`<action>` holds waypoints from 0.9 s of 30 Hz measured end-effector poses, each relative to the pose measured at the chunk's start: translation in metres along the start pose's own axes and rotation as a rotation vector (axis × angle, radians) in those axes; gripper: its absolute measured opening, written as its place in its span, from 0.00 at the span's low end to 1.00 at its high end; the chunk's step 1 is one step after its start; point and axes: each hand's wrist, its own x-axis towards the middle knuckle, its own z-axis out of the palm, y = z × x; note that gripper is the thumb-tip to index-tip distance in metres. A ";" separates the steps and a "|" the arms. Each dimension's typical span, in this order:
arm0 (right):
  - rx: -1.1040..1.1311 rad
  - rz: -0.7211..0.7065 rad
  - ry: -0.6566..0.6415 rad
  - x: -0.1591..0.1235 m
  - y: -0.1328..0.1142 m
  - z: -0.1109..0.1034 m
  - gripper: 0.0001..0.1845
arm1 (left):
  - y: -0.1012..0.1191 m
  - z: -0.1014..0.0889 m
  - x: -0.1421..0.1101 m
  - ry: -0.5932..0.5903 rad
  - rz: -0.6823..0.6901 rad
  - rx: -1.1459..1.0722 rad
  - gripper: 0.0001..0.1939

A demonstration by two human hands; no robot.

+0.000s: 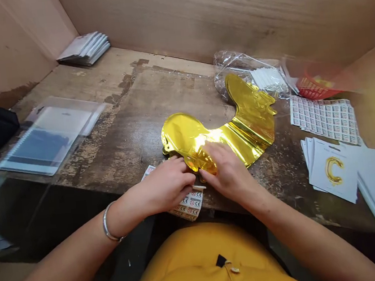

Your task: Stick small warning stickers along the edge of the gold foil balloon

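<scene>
I watch both bare hands at work over the near edge of the bench (102, 136), around its middle. A flat stack of curved gold foil balloons (247, 129) lies there, its left end close to the near edge and its right end angled toward the far edge, against a clear plastic bag (232, 61).

The right hand (227, 167) rests on the foil, fingers laid over the top and thumb at the near rim; I cannot tell whether it pinches the foil or only presses it. The left hand (175, 182), a silver bangle (105, 224) on its wrist, has its fingers curled beside the left end of the balloons, above a strip of CE labels (189, 203) that hangs past the near edge. I cannot tell what those fingers grasp, as the hand covers them.

Toward the far right corner I see a bundle of white sticks (268, 80) by the plastic bag, then a red basket (320, 85). Along the right side lie a label sheet (327, 118) and, nearer, printed cards (335, 171) showing a gold letter C. White packets (84, 49) are piled at the far left corner; clear plastic sleeves (50, 138) lie along the left side.
</scene>
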 end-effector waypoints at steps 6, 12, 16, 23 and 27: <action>0.220 0.233 -0.011 0.019 0.030 -0.033 0.07 | 0.002 -0.001 -0.006 -0.024 -0.031 -0.070 0.10; 0.157 0.690 0.373 0.097 0.148 -0.096 0.04 | -0.003 0.003 -0.008 -0.057 -0.049 -0.112 0.11; -0.001 0.770 0.478 0.108 0.198 -0.104 0.12 | -0.004 0.005 -0.007 -0.042 -0.056 -0.128 0.11; -0.122 0.600 0.524 0.094 0.136 -0.086 0.06 | -0.003 0.000 -0.004 -0.046 -0.072 -0.120 0.10; 0.152 0.246 0.056 0.038 0.032 -0.059 0.13 | 0.008 -0.011 -0.006 0.048 -0.118 -0.169 0.09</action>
